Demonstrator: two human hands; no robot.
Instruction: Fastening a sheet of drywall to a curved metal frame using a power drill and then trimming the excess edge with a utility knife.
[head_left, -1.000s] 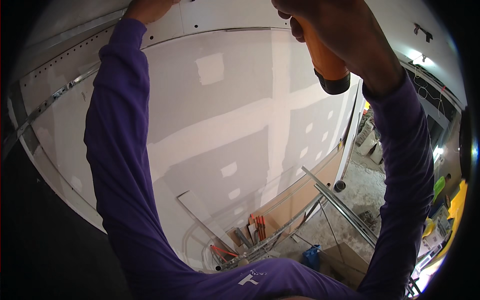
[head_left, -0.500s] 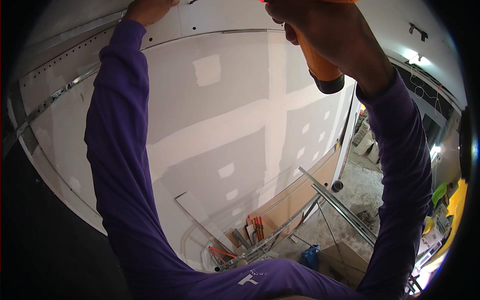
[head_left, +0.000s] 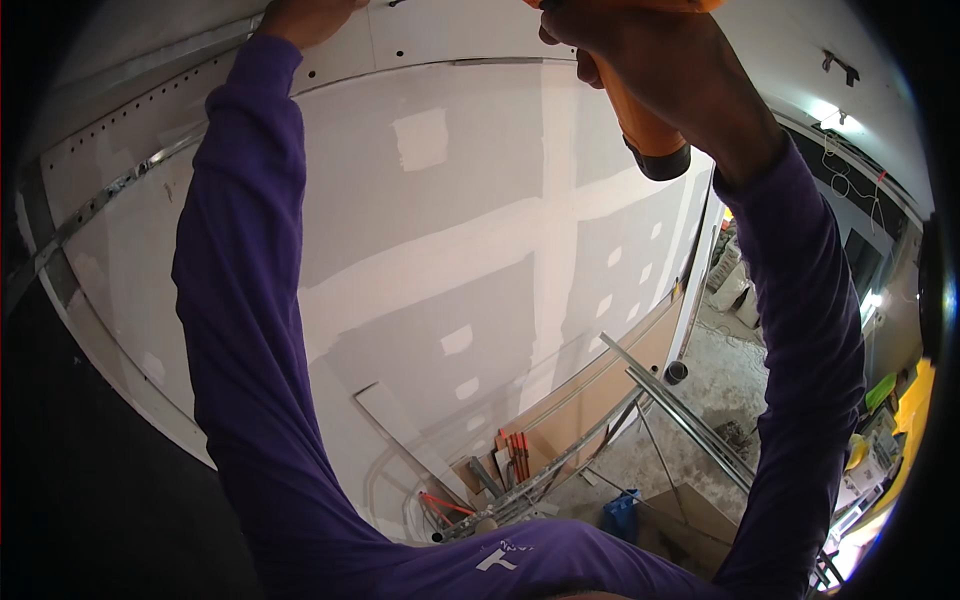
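I see the orange tool [head_left: 640, 120] cut off above the right hand [head_left: 650, 60] by the top edge, left hand [head_left: 305, 15] half out of frame, its grip untellable

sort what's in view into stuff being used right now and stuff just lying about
In use:
- orange power tool, gripped by the right hand
- drywall panel overhead, with the left hand against it
- perforated metal track along the panel's edge

Lying about:
- loose metal studs
- blue container
- orange-handled tools
- narrow drywall offcut
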